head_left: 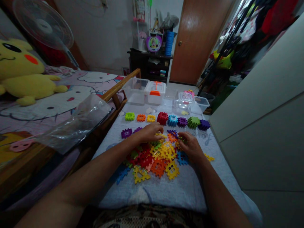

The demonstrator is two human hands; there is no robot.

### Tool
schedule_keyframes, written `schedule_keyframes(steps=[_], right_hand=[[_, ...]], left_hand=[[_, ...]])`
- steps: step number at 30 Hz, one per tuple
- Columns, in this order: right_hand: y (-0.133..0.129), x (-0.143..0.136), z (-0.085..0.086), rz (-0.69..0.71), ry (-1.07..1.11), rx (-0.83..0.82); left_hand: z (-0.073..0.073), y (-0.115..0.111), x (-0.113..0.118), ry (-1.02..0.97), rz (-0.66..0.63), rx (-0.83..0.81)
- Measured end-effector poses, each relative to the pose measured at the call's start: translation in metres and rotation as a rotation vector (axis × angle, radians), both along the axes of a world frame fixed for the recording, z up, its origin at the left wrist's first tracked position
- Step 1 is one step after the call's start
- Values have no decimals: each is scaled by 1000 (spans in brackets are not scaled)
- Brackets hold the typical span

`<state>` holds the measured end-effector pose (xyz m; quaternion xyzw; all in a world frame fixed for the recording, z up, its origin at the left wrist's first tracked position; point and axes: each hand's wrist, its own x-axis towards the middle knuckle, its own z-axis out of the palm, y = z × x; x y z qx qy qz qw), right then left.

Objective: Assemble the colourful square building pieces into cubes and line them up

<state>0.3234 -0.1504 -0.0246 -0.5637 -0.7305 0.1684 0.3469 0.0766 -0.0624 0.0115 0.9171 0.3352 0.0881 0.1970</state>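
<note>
My left hand (151, 132) is over the back of a pile of toothed plastic building pieces, its fingers curled around a yellow building piece (161, 135). Opposite it, my right hand (190, 146) has bent fingers at the edge of a purple building piece (172, 133), which it appears to grip. Below and between the hands lie loose yellow (168, 151), red (144, 158) and orange pieces (158, 167), overlapping each other. A blue piece (182, 157) rests beside my right hand. The fingertips are partly hidden by the pieces.
Behind the pile runs a row of colour-sorted pieces, including a red stack (162, 118) and a green stack (193, 122). Clear plastic boxes (136, 93) stand at the table's far end. A wooden bed rail (118, 87) borders the left, a pale cabinet (266, 110) the right.
</note>
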Motion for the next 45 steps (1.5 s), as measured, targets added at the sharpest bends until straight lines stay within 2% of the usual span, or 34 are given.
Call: schedule_keyframes(steps=[3, 7, 10, 15, 20, 24, 27, 29, 34, 39, 45], right_hand=[[0, 0, -1, 1, -3, 6], [1, -2, -2, 3, -11, -7], [1, -2, -2, 2, -9, -10], [1, -1, -1, 3, 0, -12], [1, -1, -1, 1, 5, -11], [0, -1, 0, 4, -9, -18], [0, -1, 0, 6, -13, -12], [0, -1, 0, 6, -13, -11], [0, -1, 0, 7, 5, -13], [0, -1, 0, 12, 4, -12], [1, -1, -2, 13, -1, -11]], left_hand=[[4, 2, -16, 2, -3, -55], [6, 4, -31, 180, 50, -108], [3, 5, -32, 232, 92, -141], [2, 8, -28, 179, 119, -191], [12, 8, -32, 145, 101, -119], [24, 7, -35, 238, 83, -124], [32, 4, -30, 283, 80, -134], [34, 1, -22, 234, 65, -105], [28, -3, 4, 139, -8, -83], [21, -3, 18, 286, -34, -87], [36, -5, 30, 509, -64, -41]])
